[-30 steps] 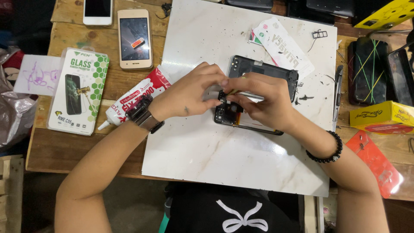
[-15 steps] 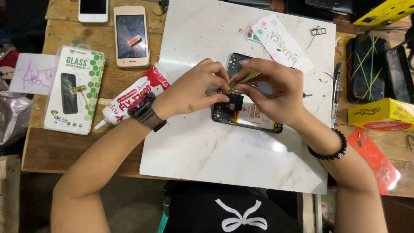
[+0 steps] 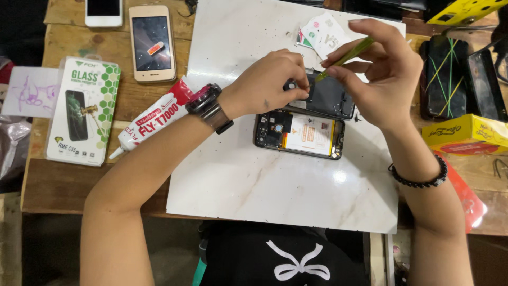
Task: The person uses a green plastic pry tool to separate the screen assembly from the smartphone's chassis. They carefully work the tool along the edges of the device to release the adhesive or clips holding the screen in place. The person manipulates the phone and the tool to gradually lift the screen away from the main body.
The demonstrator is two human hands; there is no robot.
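Where both hands crowded over the opened phone (image 3: pixel 299 134) moments ago, the left hand (image 3: pixel 267 85) now pins the detached back cover (image 3: pixel 325 95) on the slab (image 3: pixel 275 185) while the right hand (image 3: pixel 378 66), lifted clear, pinches green tweezers (image 3: pixel 346 55).

Green-white package (image 3: pixel 83 111) left; yellow box (image 3: pixel 465 133) right.

1. An opened black phone with its battery exposed (image 3: pixel 299 134) is lying on the white marble slab (image 3: pixel 275 185).
2. A black back cover (image 3: pixel 328 98) is lying just behind the phone.
3. A white-and-red glue tube (image 3: pixel 151 119) is lying left of the phone, off the slab.
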